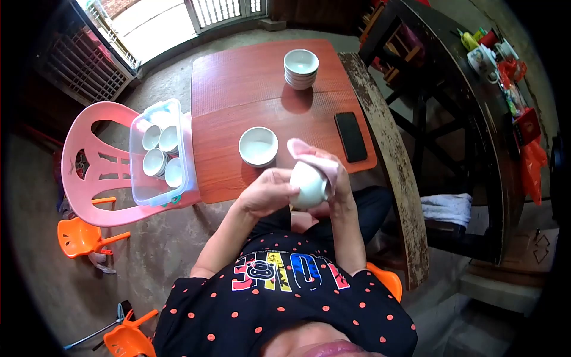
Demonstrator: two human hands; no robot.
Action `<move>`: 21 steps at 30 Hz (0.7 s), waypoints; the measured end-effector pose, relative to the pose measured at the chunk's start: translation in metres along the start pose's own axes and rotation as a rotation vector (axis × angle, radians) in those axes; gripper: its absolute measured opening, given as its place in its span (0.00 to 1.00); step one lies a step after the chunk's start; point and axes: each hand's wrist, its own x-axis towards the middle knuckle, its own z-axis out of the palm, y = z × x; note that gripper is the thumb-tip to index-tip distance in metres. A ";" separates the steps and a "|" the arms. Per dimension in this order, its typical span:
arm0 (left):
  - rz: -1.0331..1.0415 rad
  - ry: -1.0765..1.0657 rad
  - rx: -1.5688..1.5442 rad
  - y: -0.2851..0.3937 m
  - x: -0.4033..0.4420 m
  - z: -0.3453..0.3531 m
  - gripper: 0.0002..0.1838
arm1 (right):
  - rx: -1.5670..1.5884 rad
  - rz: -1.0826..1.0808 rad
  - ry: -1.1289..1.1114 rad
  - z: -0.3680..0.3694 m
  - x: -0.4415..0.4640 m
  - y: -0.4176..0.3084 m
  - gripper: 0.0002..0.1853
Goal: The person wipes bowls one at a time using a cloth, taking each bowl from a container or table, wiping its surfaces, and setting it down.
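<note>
My left hand (267, 191) grips a small white bowl (306, 186) by its rim side. The bowl is tipped on its side above my lap, its foot facing right. My right hand (340, 187) holds a pink cloth (314, 157) against the bowl's outside near the foot; part of these fingers is hidden behind the cloth and bowl. Just beyond my left hand, another white bowl (259, 147) stands upright on the red-brown table (238, 89). Farther back is a stack of white bowls (301, 69).
A black phone (351, 137) lies near the table's right edge. To the left, a clear plastic bin (138, 184) with several stacked bowls rests on a pink chair (80, 172). A worn wooden bench (386, 131) runs along the right. Orange stools (80, 238) stand on the floor.
</note>
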 end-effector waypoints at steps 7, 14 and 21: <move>0.180 0.099 0.778 -0.035 0.011 -0.005 0.14 | 0.569 -0.128 0.207 -0.019 -0.004 0.061 0.20; 0.010 0.049 -0.192 -0.016 0.006 -0.013 0.23 | 0.056 -0.033 0.087 -0.005 -0.012 0.010 0.22; 0.263 0.222 -0.405 -0.041 0.025 0.006 0.21 | -1.214 -0.817 0.329 0.014 -0.031 0.021 0.24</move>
